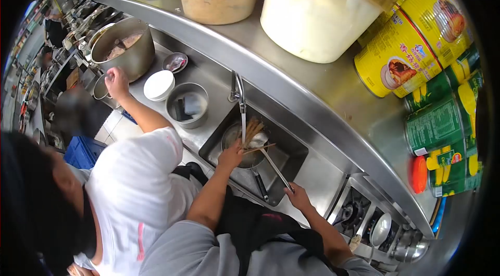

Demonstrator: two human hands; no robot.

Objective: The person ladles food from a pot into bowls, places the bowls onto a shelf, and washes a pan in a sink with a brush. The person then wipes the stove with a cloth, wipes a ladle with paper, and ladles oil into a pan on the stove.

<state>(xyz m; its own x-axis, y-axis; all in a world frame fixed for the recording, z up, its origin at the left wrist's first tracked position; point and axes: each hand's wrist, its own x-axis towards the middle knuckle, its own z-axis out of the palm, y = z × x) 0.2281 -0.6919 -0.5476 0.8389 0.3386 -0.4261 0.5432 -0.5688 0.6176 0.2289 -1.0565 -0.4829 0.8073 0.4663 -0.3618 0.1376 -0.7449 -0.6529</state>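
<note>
My left hand point(230, 156) is closed around a bundle of thin wooden sticks that look like chopsticks point(253, 129), under water running from the tap point(240, 91). One stick lies crosswise to the rest. A ladle point(275, 164) has its bowl beside the sticks, and my right hand point(299, 196) grips the end of its long metal handle. Beneath both is a round pan point(229, 138) in the sink point(293, 157), its black handle point(260, 184) pointing towards me. My left fingertips are partly hidden by the sticks.
At my left a co-worker's hand point(117, 83) is by a large pot point(136, 62). A white bowl point(158, 86) and a metal pot point(200, 114) stand left of the sink. Tubs point(317, 21) and cans point(398, 57) line the shelf above; a gas stove point(354, 208) is at right.
</note>
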